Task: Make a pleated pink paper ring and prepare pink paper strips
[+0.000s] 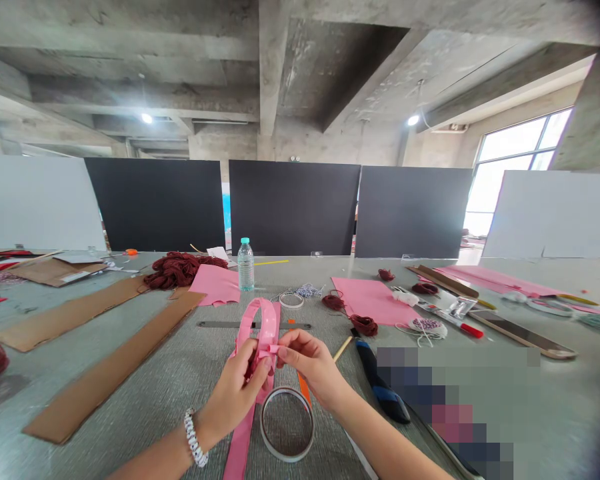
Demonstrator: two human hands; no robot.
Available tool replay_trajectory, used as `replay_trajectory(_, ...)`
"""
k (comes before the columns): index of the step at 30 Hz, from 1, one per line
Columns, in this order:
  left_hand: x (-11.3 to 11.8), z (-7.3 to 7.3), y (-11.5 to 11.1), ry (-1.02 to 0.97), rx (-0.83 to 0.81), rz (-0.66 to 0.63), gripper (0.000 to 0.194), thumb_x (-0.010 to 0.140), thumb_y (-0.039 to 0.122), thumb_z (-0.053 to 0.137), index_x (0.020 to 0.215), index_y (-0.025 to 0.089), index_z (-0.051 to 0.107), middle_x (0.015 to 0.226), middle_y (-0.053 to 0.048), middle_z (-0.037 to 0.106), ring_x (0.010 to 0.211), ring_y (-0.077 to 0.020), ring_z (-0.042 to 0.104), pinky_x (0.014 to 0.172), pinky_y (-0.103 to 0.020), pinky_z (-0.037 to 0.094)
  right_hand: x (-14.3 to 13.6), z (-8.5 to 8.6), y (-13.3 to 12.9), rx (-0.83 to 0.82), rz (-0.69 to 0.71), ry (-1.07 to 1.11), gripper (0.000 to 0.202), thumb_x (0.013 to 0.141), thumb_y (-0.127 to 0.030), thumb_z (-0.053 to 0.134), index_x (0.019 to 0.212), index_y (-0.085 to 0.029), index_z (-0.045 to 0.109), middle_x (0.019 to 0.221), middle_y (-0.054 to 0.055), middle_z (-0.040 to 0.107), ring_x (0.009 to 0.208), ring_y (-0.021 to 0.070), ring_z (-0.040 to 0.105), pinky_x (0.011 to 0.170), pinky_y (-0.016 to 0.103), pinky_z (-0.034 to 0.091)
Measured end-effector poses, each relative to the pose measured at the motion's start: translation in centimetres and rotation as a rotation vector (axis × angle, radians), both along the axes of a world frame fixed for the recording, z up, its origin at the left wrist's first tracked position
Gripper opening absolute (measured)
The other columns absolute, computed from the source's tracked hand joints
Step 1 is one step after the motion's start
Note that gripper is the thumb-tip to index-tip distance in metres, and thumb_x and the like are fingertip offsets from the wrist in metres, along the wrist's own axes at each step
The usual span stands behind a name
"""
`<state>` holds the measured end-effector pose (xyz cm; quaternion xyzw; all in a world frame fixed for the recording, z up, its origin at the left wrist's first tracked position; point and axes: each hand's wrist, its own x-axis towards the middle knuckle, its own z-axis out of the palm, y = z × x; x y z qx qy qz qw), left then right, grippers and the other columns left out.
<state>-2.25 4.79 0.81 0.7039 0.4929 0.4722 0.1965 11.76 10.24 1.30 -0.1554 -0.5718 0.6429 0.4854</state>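
Fingers (261,377) of the left hand (230,398) and right hand (316,371) clamp a looped pink strip (269,325) near a tape roll (287,457).

Capped bottle (247,272) near maroon yarn (173,270), probably a phone (525,335) rightward

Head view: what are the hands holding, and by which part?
The left hand holds the pink band near the bottom of its loop; the right hand pinches a small pink tab there.

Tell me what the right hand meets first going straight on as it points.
Probably the glossy pink looped band, which the right hand touches now; the left hand seems to lie just beyond, though depth is unclear.
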Motion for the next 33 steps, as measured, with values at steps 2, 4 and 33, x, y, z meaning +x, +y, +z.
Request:
replay_trajectory(2, -0.01, -0.01, -0.01, -0.002, -0.010, -0.018, 0.015, 0.084, 0.031, 0.035, 0.079, 0.019, 0.044, 0.066, 0.003, 0.050, 0.057, -0.0109, 0.046, 0.053, -0.022, 0.034, 0.02, 0.02, -0.05, 0.047, -0.054, -0.019, 0.014, 0.062, -0.027, 0.068, 0.067, -0.016, 0.059, 0.061, -0.002, 0.059, 0.057, 0.0090, 0.052, 0.058, 0.023, 0.041)
replay_trajectory(4, -0.01, -0.04, 0.02, -0.002, -0.014, -0.028, 0.015, 0.083, 0.031, 0.036, 0.080, 0.019, 0.044, 0.065, 0.003, 0.051, 0.056, -0.0108, 0.047, 0.053, -0.022, 0.034, 0.03, -0.05, -0.03, 0.098, -0.084, -0.021, 0.012, 0.062, -0.024, 0.068, 0.067, -0.017, 0.060, 0.063, -0.002, 0.059, 0.059, 0.0092, 0.053, 0.058, 0.023, 0.042)
replay_trajectory(33, -0.07, -0.56, 0.29, 0.065, -0.018, -0.022, 0.015, 0.083, 0.032, 0.035, 0.075, 0.020, 0.041, 0.058, 0.005, 0.046, 0.051, -0.0094, 0.043, 0.049, -0.020, 0.031, -0.18, -0.42, 0.15, 0.125, -0.147, -0.158, 0.013, 0.061, -0.024, 0.068, 0.066, -0.017, 0.057, 0.064, -0.002, 0.060, 0.060, 0.0098, 0.055, 0.059, 0.023, 0.043)
